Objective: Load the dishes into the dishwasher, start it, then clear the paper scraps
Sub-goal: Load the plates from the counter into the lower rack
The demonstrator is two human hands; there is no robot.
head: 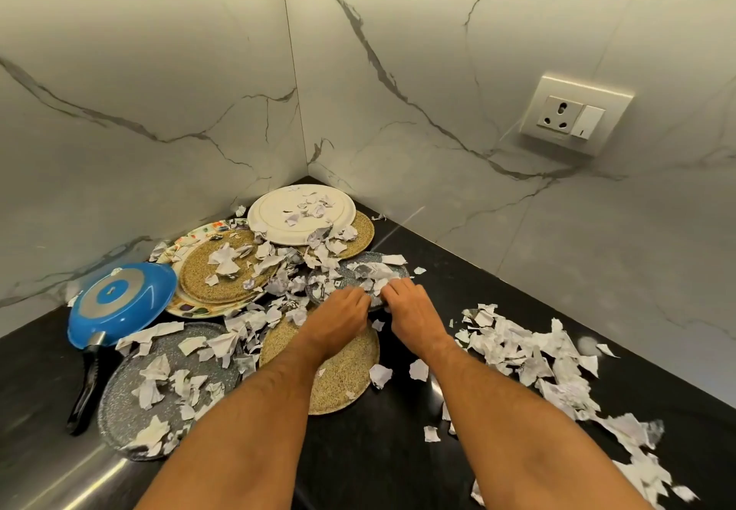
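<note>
At frame centre, the left hand [338, 320] and right hand [410, 306] reach side by side onto a grey speckled plate [358, 274], fingers curled among the paper scraps [529, 354] heaped there. Scraps hide the fingertips, so I cannot tell whether either hand grasps anything. Plates and scraps litter the black desk [398, 450].

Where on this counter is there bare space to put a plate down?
Bare black counter lies right of the grey plate, along the wall. Another free patch sits in front between the forearms, below the tan plate. The corner is crowded with plates, scraps and the blue pan; the paper scrap pile fills the right.
</note>
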